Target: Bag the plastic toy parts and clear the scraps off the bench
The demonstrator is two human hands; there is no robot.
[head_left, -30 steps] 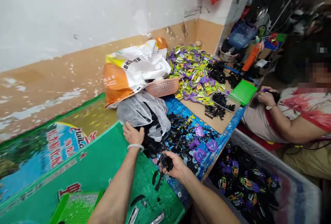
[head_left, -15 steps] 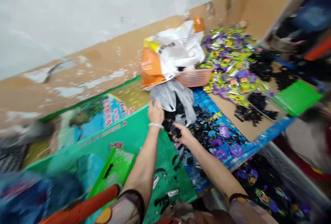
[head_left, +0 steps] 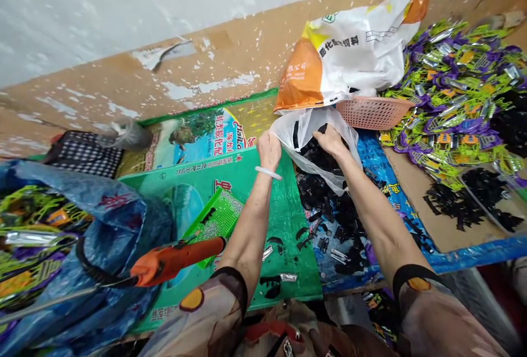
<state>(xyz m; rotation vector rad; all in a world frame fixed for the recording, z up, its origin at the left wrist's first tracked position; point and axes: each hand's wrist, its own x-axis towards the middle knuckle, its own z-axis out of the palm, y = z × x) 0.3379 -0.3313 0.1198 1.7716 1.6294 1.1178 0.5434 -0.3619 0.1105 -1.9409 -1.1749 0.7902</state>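
Translucent plastic bag (head_left: 300, 143), likely limp, slippery; best gripped at rim, where left hand (head_left: 269, 151) pinches; right hand (head_left: 330, 141) inside, cannot tell fingers' hold

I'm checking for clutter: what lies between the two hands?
In the head view, the translucent plastic bag lies between the left hand and the right hand, with black parts showing inside its open mouth.

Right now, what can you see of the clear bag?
The bag is translucent, whitish film that looks like plastic, crumpled, its mouth open, with black parts inside. It lies in front of the sack and the basket. The left grip holds its left rim; the right grip is in its mouth, at the black parts. Its underside is hidden.
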